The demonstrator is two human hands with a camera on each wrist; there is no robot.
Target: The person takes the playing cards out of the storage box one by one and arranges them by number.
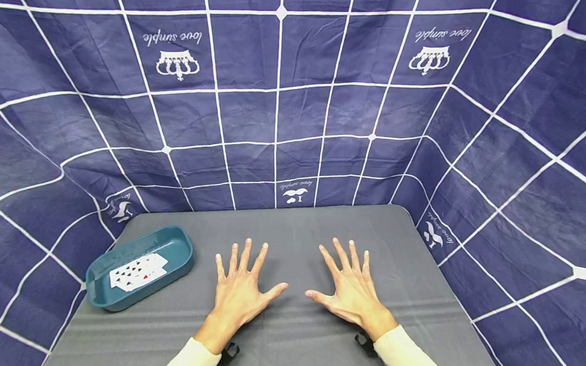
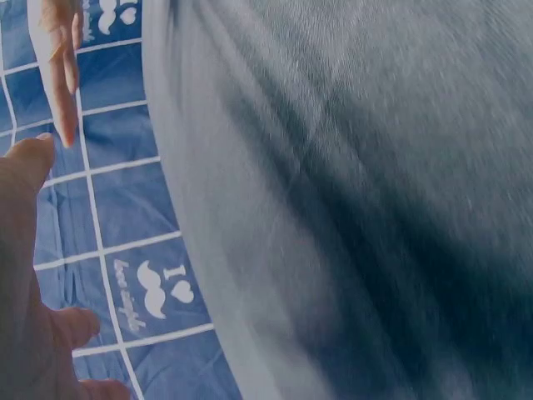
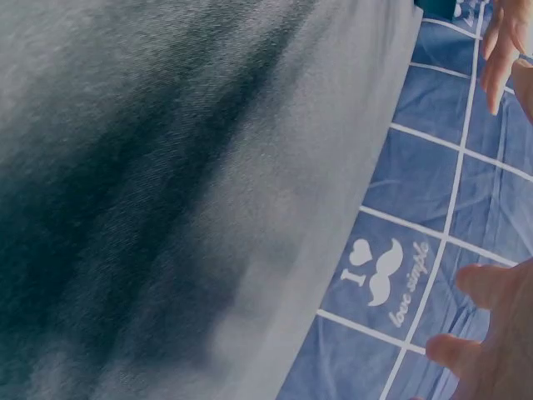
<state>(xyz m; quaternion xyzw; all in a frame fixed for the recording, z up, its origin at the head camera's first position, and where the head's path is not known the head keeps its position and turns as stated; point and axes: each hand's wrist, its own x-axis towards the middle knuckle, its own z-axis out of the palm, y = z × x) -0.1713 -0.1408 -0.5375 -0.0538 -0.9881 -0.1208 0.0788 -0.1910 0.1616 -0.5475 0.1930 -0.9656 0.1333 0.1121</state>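
My left hand (image 1: 239, 294) is over the middle of the grey table (image 1: 293, 345), palm down with its fingers spread and nothing held. To its right, my right hand (image 1: 352, 292) has the same spread pose and is also holding nothing. A gap separates the two thumbs. On the left of the table stands a teal oval tub (image 1: 179, 265), and several playing cards (image 1: 138, 271) lie overlapped, face up, inside it. In the left wrist view the left hand (image 2: 33, 275) shows at the left edge. The right wrist view has the right hand (image 3: 500, 333) at its right edge.
Blue cloth (image 1: 302, 111) with white grid lines and printed crowns and moustaches hangs behind the table and along both sides. Dark straps (image 1: 227, 357) sit at both wrists, below light sleeves (image 1: 410, 361). Soft creases run across the table cover.
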